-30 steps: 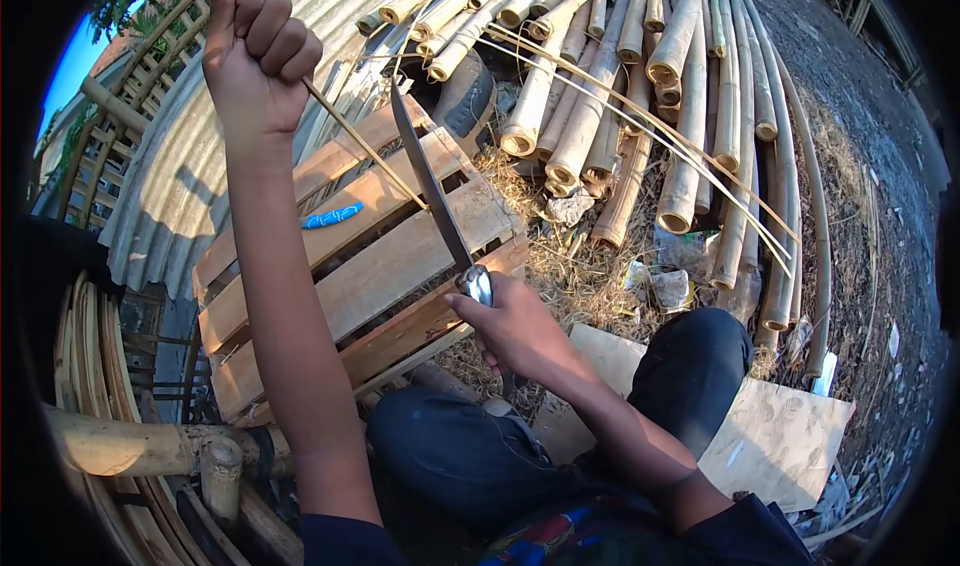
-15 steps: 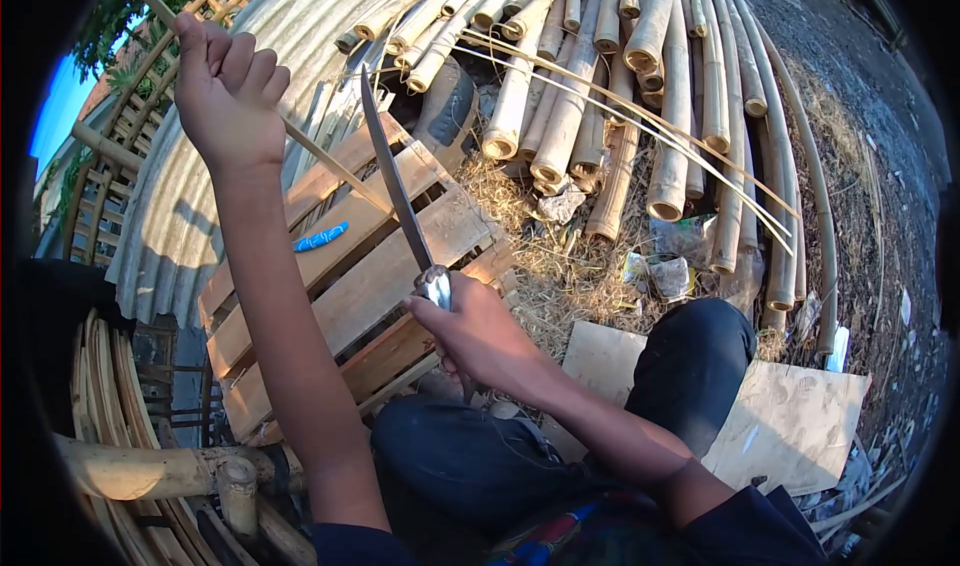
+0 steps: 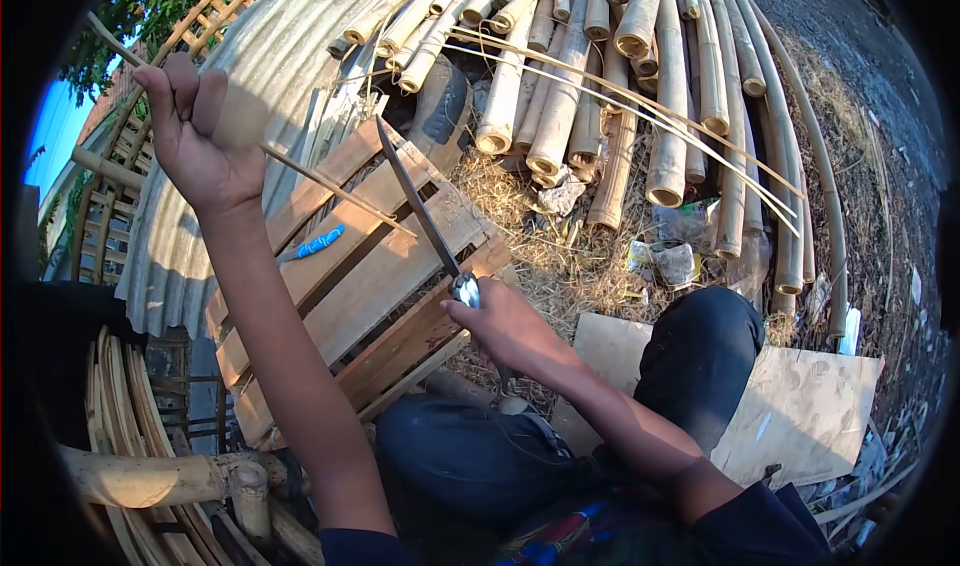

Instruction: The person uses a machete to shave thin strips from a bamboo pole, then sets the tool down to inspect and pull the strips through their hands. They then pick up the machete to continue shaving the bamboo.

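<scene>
Bright, hard sunlight casts crisp shadows; fisheye bending and black vignette ring the edges.

left arm [image 3: 285,356] raised high, nearly straight, forearm bare. left hand [image 3: 195,141] at top left, fingers curled closed, slightly blurred. right arm [image 3: 625,421] bent, reaching forward from lower right. right hand [image 3: 500,326] low at centre, clenched in fist, back of hand up. hands well apart.
</scene>
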The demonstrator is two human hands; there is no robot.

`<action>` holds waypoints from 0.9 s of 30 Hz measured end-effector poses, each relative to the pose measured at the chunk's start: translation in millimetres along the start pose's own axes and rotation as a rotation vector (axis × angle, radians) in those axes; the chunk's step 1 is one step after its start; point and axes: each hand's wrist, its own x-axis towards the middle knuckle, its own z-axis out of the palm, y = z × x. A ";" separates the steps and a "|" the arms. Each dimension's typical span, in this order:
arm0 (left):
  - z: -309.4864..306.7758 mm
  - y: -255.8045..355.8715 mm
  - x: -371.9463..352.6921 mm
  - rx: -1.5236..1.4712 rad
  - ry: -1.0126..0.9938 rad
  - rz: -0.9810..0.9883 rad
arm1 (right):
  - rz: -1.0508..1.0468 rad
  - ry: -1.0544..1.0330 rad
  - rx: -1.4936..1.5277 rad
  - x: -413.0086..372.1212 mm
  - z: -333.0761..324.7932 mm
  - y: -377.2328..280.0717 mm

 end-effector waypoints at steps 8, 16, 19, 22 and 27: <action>12.2 0.7 -1.4 0.097 0.194 -0.015 | -0.186 -0.092 0.170 51.3 -13.3 21.6; 19.2 -11.4 8.1 0.343 0.546 0.103 | 0.062 -0.240 0.840 16.1 8.8 -18.1; 28.8 -18.2 12.2 0.336 0.574 0.088 | 0.072 -0.333 0.945 5.8 3.2 -53.3; 29.8 -24.2 13.3 0.303 0.453 0.092 | -0.083 -0.343 0.868 -2.2 1.6 -72.9; 28.0 -22.9 13.3 0.288 0.435 0.108 | -0.020 -0.263 0.824 7.3 18.8 -15.2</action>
